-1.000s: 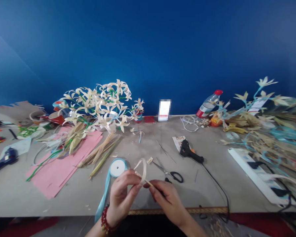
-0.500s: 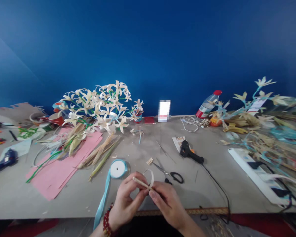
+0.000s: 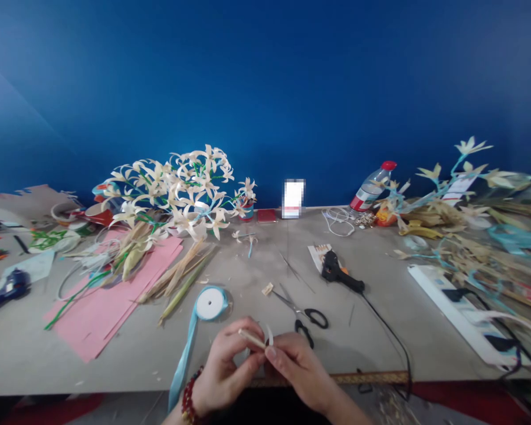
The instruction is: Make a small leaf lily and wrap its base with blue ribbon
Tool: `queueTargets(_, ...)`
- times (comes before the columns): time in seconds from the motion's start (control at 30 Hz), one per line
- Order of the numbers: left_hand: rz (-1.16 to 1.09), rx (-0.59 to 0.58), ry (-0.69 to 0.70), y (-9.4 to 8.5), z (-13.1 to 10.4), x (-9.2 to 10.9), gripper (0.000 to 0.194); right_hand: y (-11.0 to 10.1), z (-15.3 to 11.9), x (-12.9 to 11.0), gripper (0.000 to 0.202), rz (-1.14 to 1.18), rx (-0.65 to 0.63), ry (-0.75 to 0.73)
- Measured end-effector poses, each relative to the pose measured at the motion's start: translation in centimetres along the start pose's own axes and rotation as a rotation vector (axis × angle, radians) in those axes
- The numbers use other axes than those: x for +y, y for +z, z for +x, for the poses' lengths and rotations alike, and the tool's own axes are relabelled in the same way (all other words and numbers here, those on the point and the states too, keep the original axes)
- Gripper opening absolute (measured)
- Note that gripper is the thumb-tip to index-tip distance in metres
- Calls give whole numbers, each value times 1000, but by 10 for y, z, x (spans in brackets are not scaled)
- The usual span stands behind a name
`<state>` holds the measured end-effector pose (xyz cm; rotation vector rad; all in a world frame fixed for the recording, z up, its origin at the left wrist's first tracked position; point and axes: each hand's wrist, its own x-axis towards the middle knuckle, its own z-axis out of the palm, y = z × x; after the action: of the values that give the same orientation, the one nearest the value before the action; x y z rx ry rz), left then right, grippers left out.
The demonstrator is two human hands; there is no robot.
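Grip of the right hand (image 3: 300, 367) partly hides the pale stick (image 3: 250, 338).

The left hand (image 3: 232, 360) and right hand (image 3: 298, 363) sit nearer the front edge of the table (image 3: 371, 348), baring more of the scissors (image 3: 297, 310); the pale strip (image 3: 269, 335) shows shorter.

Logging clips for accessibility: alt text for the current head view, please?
A left hand and right hand hold thin pale material near the front edge of a gray table. Black-handled scissors and a blue ribbon spool lie just beyond, with white flowers at back left.
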<state>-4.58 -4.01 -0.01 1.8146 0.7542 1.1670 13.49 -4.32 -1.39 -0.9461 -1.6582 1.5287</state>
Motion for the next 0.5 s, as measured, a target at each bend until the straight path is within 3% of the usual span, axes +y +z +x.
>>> queueTargets(0.13,-49,-37,-7,-4,-4,-2,13,-1,-3,2,68,176,-102,123)
queueTargets(0.33,-139,-100,-27,-22,-8,-10,9,-11,-6,-5,69,445,-208,178)
queueTargets(0.5,-315,-97,-126,-42,-20,-27,8,-39,-13,-2,72,645,-181,56)
